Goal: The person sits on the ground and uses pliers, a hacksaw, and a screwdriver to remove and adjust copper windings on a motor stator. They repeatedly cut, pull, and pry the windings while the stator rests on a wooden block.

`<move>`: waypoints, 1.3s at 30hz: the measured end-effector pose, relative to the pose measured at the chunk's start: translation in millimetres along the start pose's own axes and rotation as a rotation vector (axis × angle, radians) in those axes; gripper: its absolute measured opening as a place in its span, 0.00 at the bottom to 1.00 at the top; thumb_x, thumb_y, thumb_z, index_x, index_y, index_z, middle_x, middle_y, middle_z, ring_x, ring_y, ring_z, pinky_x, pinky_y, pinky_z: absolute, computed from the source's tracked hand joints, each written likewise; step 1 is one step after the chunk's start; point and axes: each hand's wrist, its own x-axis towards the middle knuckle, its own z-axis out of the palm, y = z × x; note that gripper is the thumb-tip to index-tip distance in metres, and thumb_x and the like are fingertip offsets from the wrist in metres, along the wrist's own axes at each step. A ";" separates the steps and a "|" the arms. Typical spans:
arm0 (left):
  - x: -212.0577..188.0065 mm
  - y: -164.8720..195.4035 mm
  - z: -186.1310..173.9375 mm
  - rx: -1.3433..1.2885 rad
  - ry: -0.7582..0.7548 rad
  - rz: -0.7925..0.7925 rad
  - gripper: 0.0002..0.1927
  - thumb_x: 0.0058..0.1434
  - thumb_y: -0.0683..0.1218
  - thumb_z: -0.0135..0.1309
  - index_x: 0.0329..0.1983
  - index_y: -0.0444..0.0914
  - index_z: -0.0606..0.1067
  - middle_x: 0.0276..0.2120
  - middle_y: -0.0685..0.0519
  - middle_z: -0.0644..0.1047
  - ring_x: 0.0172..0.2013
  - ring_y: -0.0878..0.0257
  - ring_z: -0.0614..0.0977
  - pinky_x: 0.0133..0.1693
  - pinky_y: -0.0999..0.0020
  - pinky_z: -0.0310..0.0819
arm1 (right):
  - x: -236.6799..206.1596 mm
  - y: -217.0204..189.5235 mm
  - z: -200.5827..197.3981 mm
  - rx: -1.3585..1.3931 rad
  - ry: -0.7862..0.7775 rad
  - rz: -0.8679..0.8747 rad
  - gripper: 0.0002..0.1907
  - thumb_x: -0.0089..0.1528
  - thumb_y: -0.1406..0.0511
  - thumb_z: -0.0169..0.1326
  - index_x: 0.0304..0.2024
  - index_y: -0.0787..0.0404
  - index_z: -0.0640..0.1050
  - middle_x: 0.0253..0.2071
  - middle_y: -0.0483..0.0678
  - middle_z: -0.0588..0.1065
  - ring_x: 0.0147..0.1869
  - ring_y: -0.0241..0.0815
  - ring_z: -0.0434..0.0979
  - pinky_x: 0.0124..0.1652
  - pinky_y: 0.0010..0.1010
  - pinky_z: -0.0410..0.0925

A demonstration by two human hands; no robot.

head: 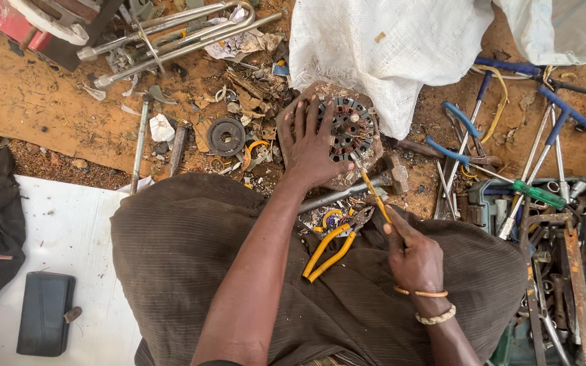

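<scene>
**Hands on a motor stator, sandy ground**

I see the left hand (308, 146) laid flat, fingers spread, on a round dark metal stator with slotted copper-coloured windings (348, 129). The stator sits on a worn brown wooden block (367, 163) on the sandy ground (49, 108), near the middle of the view and just below a white woven sack (388, 47). The left grip is open, palm down; it presses rather than holds.

The right hand (412, 257) is closed around the yellow handle of a thin screwdriver (374, 193). Its tip reaches the lower right edge of the stator, close to the left thumb.

Orange-handled pliers (334, 247) lie on the person's brown cloth lap (184, 257), between the two forearms, touched by neither hand. A grey steel rod (330, 198) lies across the ground just beyond the lap.

To the right of the block: blue-handled T-wrenches (564, 112), a green-handled screwdriver (540, 194) and an open metal toolbox full of rusty tools (557, 271), at the right edge of the view. Left of the stator, a small dark round disc (226, 136) lies among scraps and debris. Bent chrome tubes (178, 34) lie towards the top left. A white sheet (62, 230) covers the ground at lower left, with a black wallet-like case (45, 322) on it.

Two bracelets ring the right wrist (428, 305).
</scene>
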 end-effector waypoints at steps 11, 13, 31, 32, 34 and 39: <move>-0.4 0.0 -2.9 0.015 -0.057 -0.004 0.65 0.51 0.64 0.67 0.79 0.48 0.37 0.78 0.44 0.35 0.76 0.44 0.36 0.70 0.37 0.20 | 34.0 -34.0 -5.1 -0.280 -0.294 0.107 0.23 0.66 0.59 0.50 0.65 0.43 0.75 0.24 0.49 0.79 0.15 0.37 0.70 0.17 0.32 0.65; -0.9 0.4 -4.8 0.029 -0.057 -0.007 0.65 0.51 0.63 0.67 0.79 0.48 0.37 0.78 0.44 0.35 0.76 0.43 0.37 0.70 0.37 0.20 | 65.0 -43.8 -28.1 -0.438 -0.452 0.090 0.23 0.68 0.60 0.47 0.66 0.41 0.72 0.23 0.48 0.78 0.15 0.34 0.68 0.15 0.28 0.64; 2.2 10.8 -11.8 -0.096 -0.088 -0.065 0.62 0.52 0.63 0.66 0.78 0.47 0.38 0.77 0.44 0.34 0.76 0.45 0.35 0.69 0.38 0.18 | 81.9 -21.9 -26.6 -0.541 -0.774 0.159 0.37 0.65 0.63 0.49 0.76 0.37 0.56 0.19 0.52 0.76 0.21 0.45 0.78 0.27 0.41 0.73; 3.2 14.3 -10.3 -0.102 -0.055 -0.065 0.62 0.52 0.64 0.66 0.78 0.46 0.38 0.77 0.43 0.34 0.76 0.45 0.35 0.69 0.38 0.18 | 92.4 -19.6 -36.8 -0.536 -0.763 0.150 0.33 0.67 0.63 0.47 0.75 0.37 0.59 0.19 0.53 0.76 0.21 0.46 0.78 0.27 0.41 0.73; 3.9 20.3 -7.0 -0.125 0.013 -0.077 0.63 0.53 0.64 0.66 0.78 0.43 0.38 0.76 0.40 0.34 0.76 0.43 0.34 0.69 0.39 0.17 | 101.5 -19.4 -47.8 -0.477 -0.720 0.108 0.29 0.68 0.62 0.46 0.72 0.37 0.63 0.19 0.54 0.76 0.21 0.46 0.77 0.27 0.42 0.73; -0.1 20.4 -1.5 -0.034 0.057 -0.073 0.62 0.51 0.67 0.64 0.78 0.46 0.40 0.77 0.43 0.39 0.76 0.45 0.38 0.72 0.45 0.22 | 64.7 -24.0 -29.2 -0.354 -0.570 0.141 0.30 0.69 0.59 0.45 0.74 0.37 0.60 0.18 0.53 0.75 0.18 0.46 0.75 0.24 0.42 0.73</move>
